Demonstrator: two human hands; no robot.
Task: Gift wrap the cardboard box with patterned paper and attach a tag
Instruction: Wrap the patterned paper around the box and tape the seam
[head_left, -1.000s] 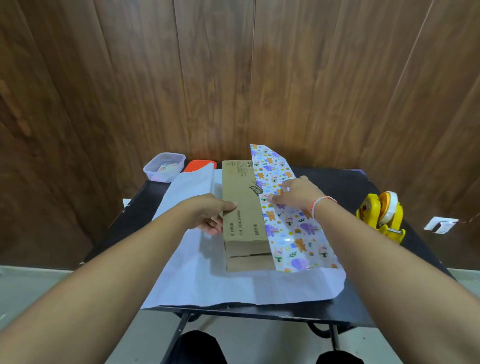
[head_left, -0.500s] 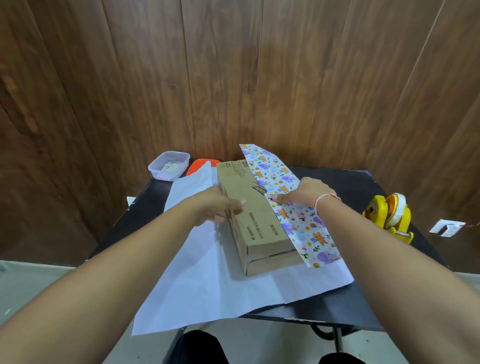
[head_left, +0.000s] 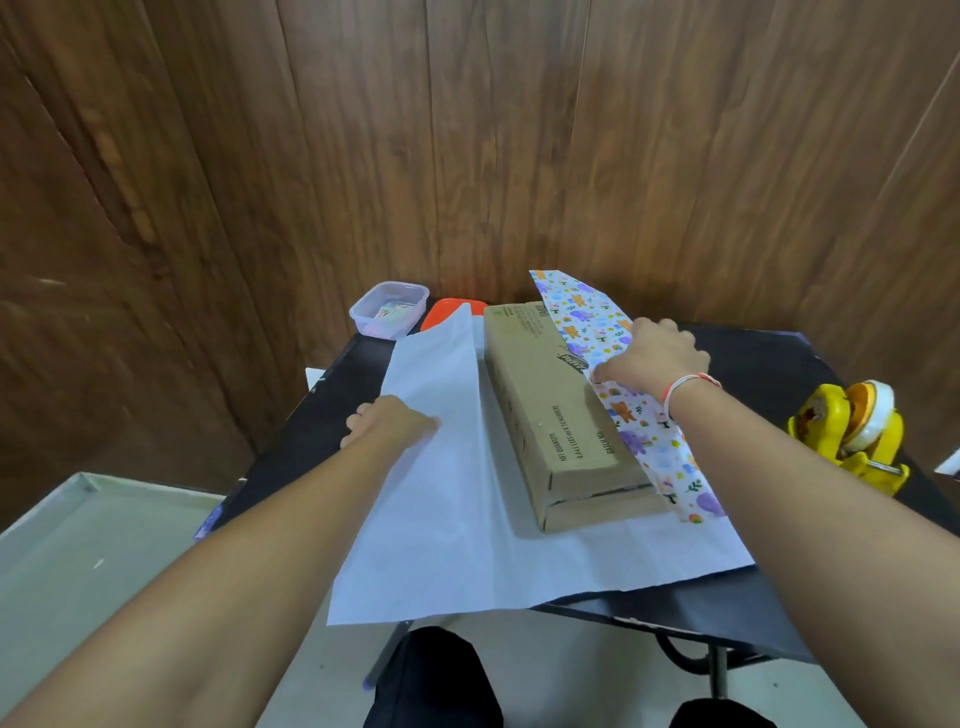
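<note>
The long brown cardboard box (head_left: 561, 415) lies on the wrapping paper, whose plain white back (head_left: 457, 519) faces up on the black table (head_left: 769, 364). The paper's right part is folded up over the box and shows its animal pattern (head_left: 670, 457). My right hand (head_left: 652, 358) presses this patterned flap down along the box's top right edge, fingertips at the flap's rim. My left hand (head_left: 387, 423) is at the sheet's left edge, thumb on top and fingers curled under it. No tag is visible.
A yellow tape dispenser (head_left: 852, 436) stands at the table's right edge. A clear plastic tub (head_left: 387, 309) and an orange lid (head_left: 447, 312) sit at the back left against the wooden wall. A pale tray-like surface (head_left: 78, 545) lies low on the left.
My left hand has left the box's left side and moved left to the paper's left edge. My right hand stays on the patterned flap. The box now lies more slanted in view.
</note>
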